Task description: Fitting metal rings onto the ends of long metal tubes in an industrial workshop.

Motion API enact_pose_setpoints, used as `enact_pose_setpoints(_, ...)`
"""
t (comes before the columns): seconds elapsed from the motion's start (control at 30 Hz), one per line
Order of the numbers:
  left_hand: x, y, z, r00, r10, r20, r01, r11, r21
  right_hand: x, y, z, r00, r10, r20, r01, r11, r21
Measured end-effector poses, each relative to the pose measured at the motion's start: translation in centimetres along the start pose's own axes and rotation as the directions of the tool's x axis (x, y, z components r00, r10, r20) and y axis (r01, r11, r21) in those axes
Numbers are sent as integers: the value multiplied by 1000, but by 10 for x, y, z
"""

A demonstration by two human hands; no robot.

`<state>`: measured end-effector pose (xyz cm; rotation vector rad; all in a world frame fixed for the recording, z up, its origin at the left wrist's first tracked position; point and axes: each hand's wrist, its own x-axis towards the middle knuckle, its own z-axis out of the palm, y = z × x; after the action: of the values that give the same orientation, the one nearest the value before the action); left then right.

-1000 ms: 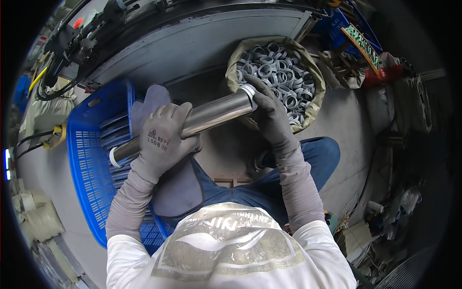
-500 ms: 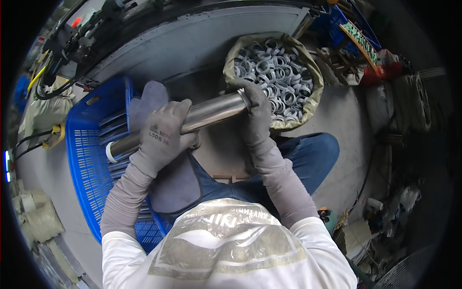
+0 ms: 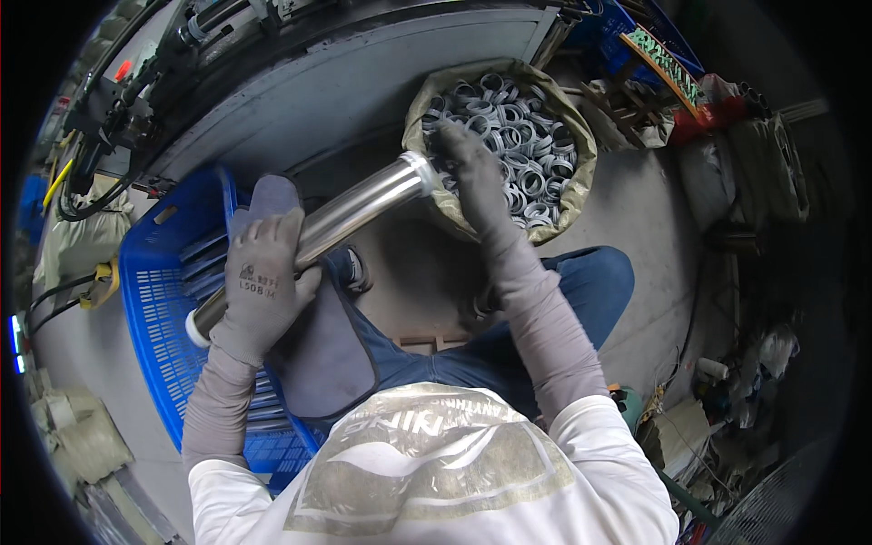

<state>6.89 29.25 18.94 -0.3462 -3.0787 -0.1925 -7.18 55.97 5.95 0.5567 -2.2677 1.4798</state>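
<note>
A shiny metal tube [image 3: 363, 207] slants up to the right across my lap, with a pale plastic ring on each end. My gloved left hand [image 3: 266, 277] is wrapped round its lower part, above a blue basket [image 3: 145, 300]. At the tube's upper end sits one white ring [image 3: 419, 173]; the other white ring [image 3: 195, 329] shows beyond my left wrist. My gloved right hand [image 3: 472, 173] is just right of the upper end, fingers stretched toward the loose grey rings [image 3: 518, 136]. Nothing shows in it, though its palm is hidden.
The rings fill an olive sack [image 3: 581, 204] on the floor. More tubes [image 3: 204, 263] lie in the blue basket at my left. A grey pad [image 3: 322, 363] covers my left thigh. A grey machine panel [image 3: 363, 86] runs along the back; a blue crate [image 3: 649, 36] stands far right.
My right hand has left the tube's upper end and moved over the sack's edge, uncovering the white ring there. The tube and my left hand have shifted left and down.
</note>
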Motion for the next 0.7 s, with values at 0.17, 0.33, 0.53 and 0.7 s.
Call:
enact_pose_setpoints(0.17,-3,-13,16,993,1,-118,-5,999,-37,40,96,-12,911,412,22,-352,803,-482)
enact_pose_setpoints(0.33,2,-9,16,991,-12,-131,-1,996,-95,52,148,6,865,428,263,-31,567,-823)
enact_pose_setpoints(0.53,-1,-13,13,994,-23,-109,11,994,-113,59,123,-11,804,551,225,-272,677,-683)
enact_pose_setpoints(0.7,4,-19,2,989,29,-147,-46,993,-113,48,63,-64,724,643,248,-650,757,-64)
